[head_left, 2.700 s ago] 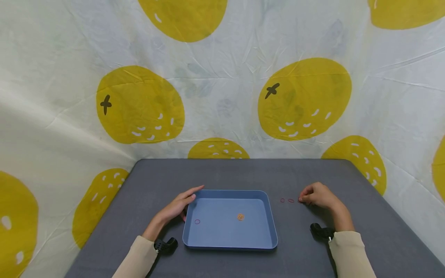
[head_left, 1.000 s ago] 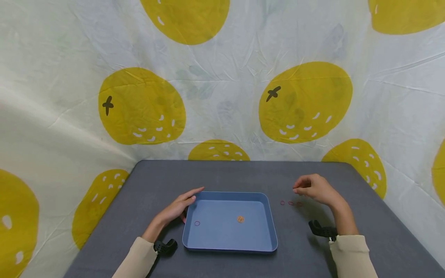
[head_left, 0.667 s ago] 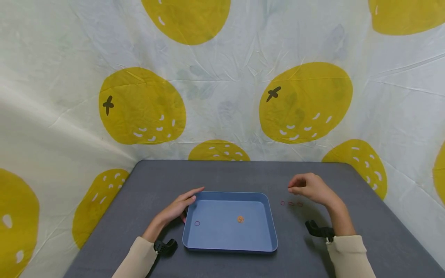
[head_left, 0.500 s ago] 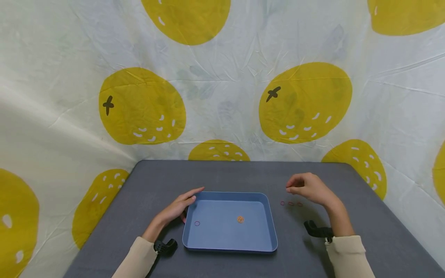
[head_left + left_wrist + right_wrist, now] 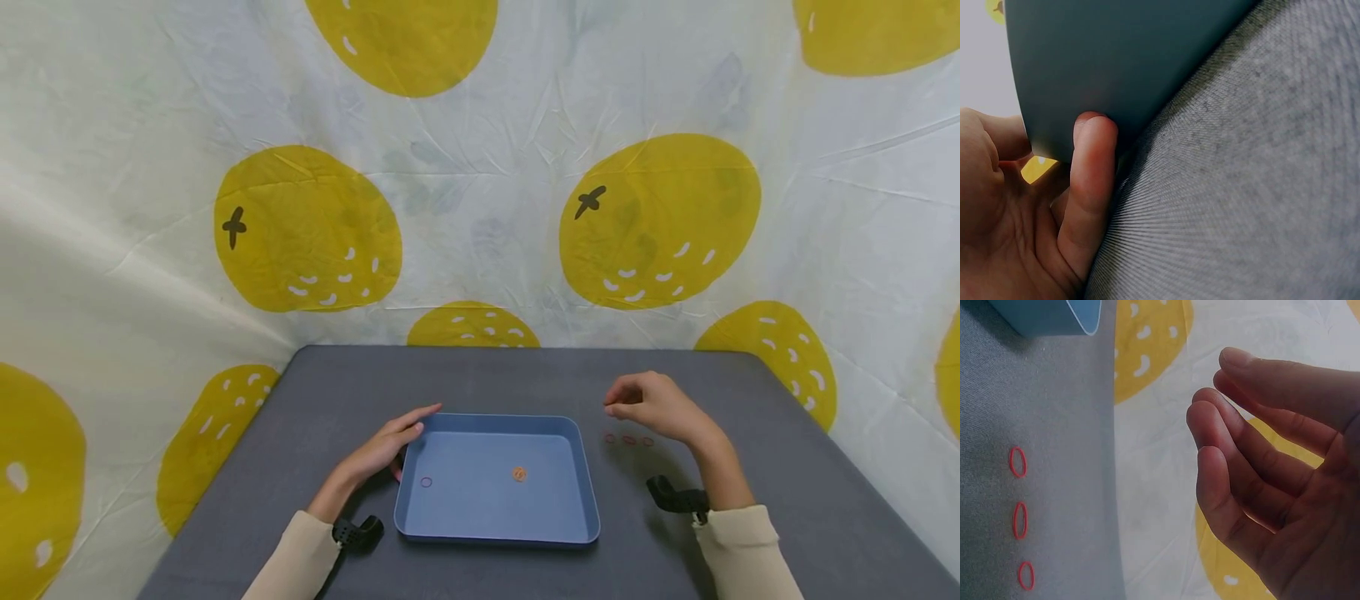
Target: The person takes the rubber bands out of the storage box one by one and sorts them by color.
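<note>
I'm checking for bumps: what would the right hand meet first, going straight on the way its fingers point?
Probably the blue tray, at its far right corner; the right hand looks raised, so it might pass over. Depth is unclear.

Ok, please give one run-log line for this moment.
left hand: touching blue tray; right hand: above table, empty-looking; in tray: red ring, orange item; on table: three red rings

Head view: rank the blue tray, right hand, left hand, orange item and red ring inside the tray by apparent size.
1. Blue tray
2. Right hand and left hand: too alike to rank
3. Orange item
4. Red ring, smallest
</note>
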`<state>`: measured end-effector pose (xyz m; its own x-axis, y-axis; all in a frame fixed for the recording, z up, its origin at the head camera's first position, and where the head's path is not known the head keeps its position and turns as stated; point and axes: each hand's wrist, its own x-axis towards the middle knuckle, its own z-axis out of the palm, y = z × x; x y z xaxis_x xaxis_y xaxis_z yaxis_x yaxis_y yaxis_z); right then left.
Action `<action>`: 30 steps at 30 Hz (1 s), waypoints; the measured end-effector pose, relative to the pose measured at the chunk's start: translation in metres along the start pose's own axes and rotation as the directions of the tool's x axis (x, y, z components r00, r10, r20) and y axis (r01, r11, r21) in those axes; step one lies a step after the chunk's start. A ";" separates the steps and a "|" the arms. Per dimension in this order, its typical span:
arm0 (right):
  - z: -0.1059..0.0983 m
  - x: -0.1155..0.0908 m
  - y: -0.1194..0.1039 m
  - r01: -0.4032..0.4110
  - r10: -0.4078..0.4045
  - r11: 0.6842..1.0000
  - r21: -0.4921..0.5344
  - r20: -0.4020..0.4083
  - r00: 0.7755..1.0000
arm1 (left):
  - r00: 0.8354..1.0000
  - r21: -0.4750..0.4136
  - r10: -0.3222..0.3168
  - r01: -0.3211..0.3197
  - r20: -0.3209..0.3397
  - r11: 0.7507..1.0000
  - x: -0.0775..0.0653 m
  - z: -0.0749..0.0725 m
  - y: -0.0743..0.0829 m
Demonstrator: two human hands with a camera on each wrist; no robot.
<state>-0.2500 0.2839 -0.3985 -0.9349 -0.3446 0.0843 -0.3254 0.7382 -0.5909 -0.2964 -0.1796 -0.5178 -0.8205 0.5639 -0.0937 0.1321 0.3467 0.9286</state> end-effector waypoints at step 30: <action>0.016 0.008 -0.029 0.060 -0.060 0.998 0.003 0.068 0.996 | 1.000 -0.013 0.007 -0.007 0.001 1.000 0.001 0.000 -0.001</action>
<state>-0.2463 0.2506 -0.3939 -0.9020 -0.4268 0.0651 -0.3804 0.7144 -0.5873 -0.2972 -0.1795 -0.5188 -0.8193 0.5667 -0.0874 0.1306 0.3328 0.9339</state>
